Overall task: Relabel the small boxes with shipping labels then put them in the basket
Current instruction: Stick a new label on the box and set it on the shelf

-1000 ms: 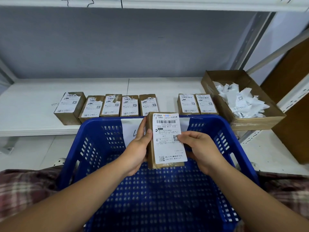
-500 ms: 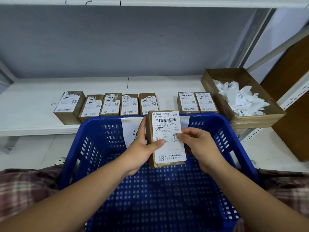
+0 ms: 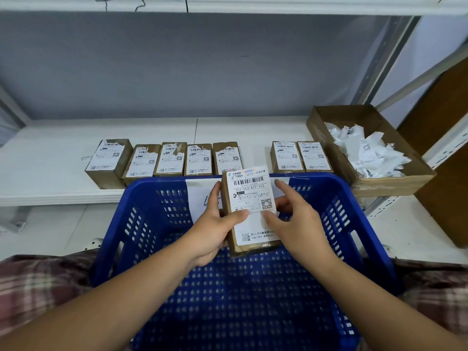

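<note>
**Two hands hold one labelled box over the blue basket**

The left hand (image 3: 215, 231) grips the box (image 3: 253, 248) from its left side. The fingers go behind it and the thumb lies across the front, on the white label (image 3: 253, 198). The right hand (image 3: 300, 224) holds the right edge. Its thumb presses on the lower part of the label and the other fingers reach behind. Only the index finger is straight, pointing up just beside the edge. The box stands upright, leaning a little back, over the far half of the basket (image 3: 141, 224), near its far wall. I cannot tell if it touches the basket floor. Both forearms come in from the bottom corners, over the near rim.

The basket sits in front of a white shelf (image 3: 50, 160), and its far rim covers the front edge of the shelf. A sheet of paper (image 3: 200, 196) is on the far wall of the basket, partly hidden by the left hand. On the shelf a row of five boxes (image 3: 172, 159) lies close together at the left, some with torn labels. Two more boxes (image 3: 301, 157) lie touching each other at the right. The gap between the groups is just behind the held box. An open carton (image 3: 395, 184) with crumpled paper scraps (image 3: 367, 153) stands at the right end, near the far right corner of the basket. A grey wall (image 3: 202, 67) is behind the shelf and a metal post (image 3: 379, 59) rises at the right. Plaid cloth (image 3: 38, 287) shows beside the basket. The blue floor of the basket shows below the box and between the forearms.
</note>
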Demonstrator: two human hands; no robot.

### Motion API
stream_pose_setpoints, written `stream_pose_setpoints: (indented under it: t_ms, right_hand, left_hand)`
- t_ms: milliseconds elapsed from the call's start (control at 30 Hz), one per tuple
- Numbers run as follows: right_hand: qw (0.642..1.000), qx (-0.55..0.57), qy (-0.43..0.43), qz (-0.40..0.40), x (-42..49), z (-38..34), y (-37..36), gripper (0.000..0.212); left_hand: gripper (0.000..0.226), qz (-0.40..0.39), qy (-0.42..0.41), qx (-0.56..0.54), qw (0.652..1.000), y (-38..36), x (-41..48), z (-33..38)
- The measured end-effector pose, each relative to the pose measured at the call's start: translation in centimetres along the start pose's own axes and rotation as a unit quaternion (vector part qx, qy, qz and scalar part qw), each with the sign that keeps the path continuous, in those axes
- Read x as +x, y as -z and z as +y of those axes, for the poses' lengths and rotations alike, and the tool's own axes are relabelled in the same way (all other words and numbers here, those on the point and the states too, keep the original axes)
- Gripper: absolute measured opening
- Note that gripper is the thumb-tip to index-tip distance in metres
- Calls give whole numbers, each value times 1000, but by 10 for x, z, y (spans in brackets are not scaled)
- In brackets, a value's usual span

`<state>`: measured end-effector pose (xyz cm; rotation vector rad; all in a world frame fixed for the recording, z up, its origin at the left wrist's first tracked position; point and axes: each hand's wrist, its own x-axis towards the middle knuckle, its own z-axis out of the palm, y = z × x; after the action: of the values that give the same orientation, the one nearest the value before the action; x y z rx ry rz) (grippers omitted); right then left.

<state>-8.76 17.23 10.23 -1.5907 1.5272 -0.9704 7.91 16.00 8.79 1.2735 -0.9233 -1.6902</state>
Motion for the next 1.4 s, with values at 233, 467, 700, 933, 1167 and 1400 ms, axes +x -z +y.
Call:
stream_pose_setpoints:
  t_ms: [233, 467, 700, 933, 1167, 1400]
  right_hand:
    - [996, -45, 71, 2, -8, 3, -9, 68]
    - [991, 127, -3, -50, 3, 2, 0, 43]
    - [977, 170, -18, -124, 5, 9, -2, 33]
    - [971, 181, -11, -158, 4, 8, -1, 35]
    - [975, 138, -9, -173, 1, 8, -2, 38]
    - [969, 106, 3, -224, -2, 3, 1, 57]
  left_hand:
    - [81, 4, 7, -41, 999, 0, 0, 2]
    - [77, 8, 12, -50, 999, 1, -1, 4]
    - [80, 8, -6, -14, 1000, 0, -3, 6]
    - [89, -19, -22, -10, 1000, 5, -4, 7]
    - [64, -20, -1, 3, 1000, 4, -5, 1]
    - [61, 32, 40, -33, 998, 10, -3, 5]
